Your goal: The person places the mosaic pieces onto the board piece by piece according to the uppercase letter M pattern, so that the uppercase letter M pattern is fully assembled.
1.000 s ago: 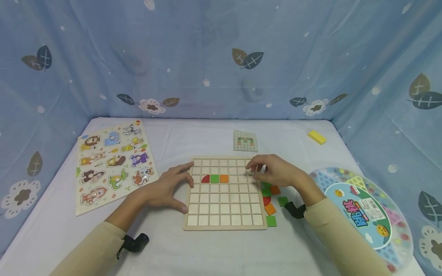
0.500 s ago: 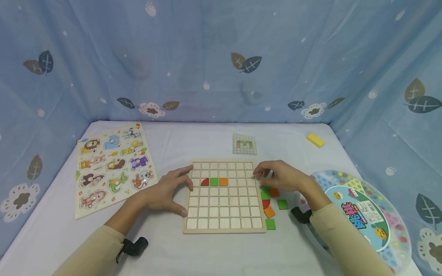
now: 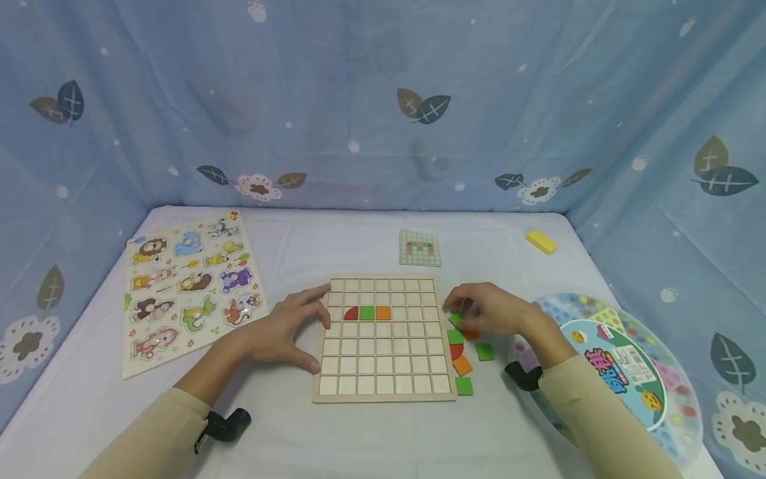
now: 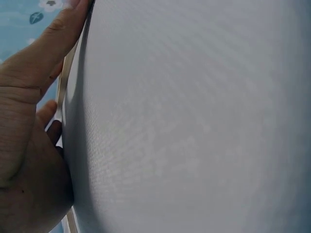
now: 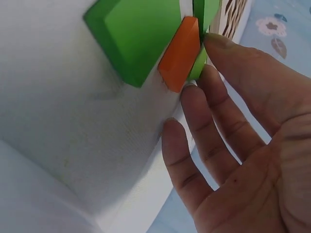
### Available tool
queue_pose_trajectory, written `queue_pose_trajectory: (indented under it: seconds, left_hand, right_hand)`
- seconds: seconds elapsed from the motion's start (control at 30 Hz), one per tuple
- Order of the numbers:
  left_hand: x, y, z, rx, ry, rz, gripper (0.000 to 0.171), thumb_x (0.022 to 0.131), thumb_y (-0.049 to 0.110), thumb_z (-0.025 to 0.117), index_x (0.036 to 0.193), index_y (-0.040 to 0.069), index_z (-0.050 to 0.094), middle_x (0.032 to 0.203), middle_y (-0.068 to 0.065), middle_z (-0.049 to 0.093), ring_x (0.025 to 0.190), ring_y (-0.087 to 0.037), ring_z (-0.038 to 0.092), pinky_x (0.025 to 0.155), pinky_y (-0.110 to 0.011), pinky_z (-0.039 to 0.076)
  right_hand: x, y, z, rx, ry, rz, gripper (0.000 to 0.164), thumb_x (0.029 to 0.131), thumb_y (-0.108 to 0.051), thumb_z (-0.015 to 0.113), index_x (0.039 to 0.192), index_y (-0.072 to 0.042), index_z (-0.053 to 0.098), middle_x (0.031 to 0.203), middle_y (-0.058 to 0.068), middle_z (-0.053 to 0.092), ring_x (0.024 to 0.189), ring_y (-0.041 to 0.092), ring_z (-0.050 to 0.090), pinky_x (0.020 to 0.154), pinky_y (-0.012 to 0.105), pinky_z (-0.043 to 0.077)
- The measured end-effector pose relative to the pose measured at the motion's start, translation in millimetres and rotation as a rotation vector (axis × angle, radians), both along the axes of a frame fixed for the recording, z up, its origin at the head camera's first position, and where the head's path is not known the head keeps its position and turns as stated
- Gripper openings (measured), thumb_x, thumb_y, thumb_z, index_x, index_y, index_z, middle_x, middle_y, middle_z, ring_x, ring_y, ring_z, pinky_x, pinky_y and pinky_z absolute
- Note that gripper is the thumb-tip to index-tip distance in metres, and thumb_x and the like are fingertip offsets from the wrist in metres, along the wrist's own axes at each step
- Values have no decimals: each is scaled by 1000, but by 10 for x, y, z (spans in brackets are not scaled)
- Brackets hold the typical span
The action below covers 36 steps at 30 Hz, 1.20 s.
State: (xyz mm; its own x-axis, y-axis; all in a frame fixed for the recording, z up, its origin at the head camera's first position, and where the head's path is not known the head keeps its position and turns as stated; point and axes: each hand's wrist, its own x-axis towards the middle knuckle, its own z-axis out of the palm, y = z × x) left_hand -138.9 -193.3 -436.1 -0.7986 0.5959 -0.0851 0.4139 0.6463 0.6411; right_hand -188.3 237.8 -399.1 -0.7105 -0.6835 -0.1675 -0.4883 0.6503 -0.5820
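Observation:
In the head view, a square wooden grid board lies at the middle. One row holds a red quarter-round tile, a green tile and an orange tile. My left hand rests at the board's left edge, fingers and thumb spread along it. My right hand is low over the loose tiles to the right. Its bent thumb and index finger are apart around a loose green tile, and the thumb tip overlaps a green tile's edge in the right wrist view.
More loose tiles lie right of the board, including an orange tile and a green tile. A small pattern card and yellow block lie behind. An animal puzzle is left; a round game package is right.
My right hand has moved from over the board's right side outward and toward me, down to the loose tiles. The left hand stays at the board's edge.

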Motion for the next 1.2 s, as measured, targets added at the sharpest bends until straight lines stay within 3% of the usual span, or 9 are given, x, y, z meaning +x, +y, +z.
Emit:
queue_pose_trajectory:
  seconds: [0.53, 0.83, 0.97, 1.2]
  left_hand:
    - [-2, -6, -33, -7, 22, 6, 68, 59, 64, 91, 112, 37, 57, 172, -5, 16, 154, -45, 17, 116, -74, 18]
    - [-12, 6, -23, -3, 13, 1, 68, 60, 61, 91, 113, 36, 57, 172, -6, 16, 154, -45, 17, 116, -74, 17]
    - [-9, 8, -29, -2, 11, 1, 68, 60, 61, 91, 113, 35, 57, 172, -6, 16, 154, -45, 16, 116, -74, 17]
    - [-12, 8, -25, -9, 8, 2, 68, 60, 60, 92, 113, 35, 57, 172, -6, 15, 155, -44, 16, 116, -73, 18]
  right_hand:
    - [-62, -10, -20, 26, 18, -119, 28, 91, -13, 78, 117, -10, 69, 107, 1, 68, 93, 18, 63, 85, 39, 55]
    - [-48, -4, -33, 31, 22, -118, 30, 92, -11, 76, 120, -8, 68, 107, 2, 67, 92, 16, 63, 84, 37, 55]
    - [-37, 18, -25, -2, 19, -119, 33, 95, -12, 73, 126, -7, 65, 110, 2, 67, 96, 17, 63, 84, 37, 55]
    - [-17, 69, 15, -157, -33, -122, 34, 98, -10, 69, 131, -8, 62, 119, 2, 66, 107, 22, 62, 84, 39, 56]
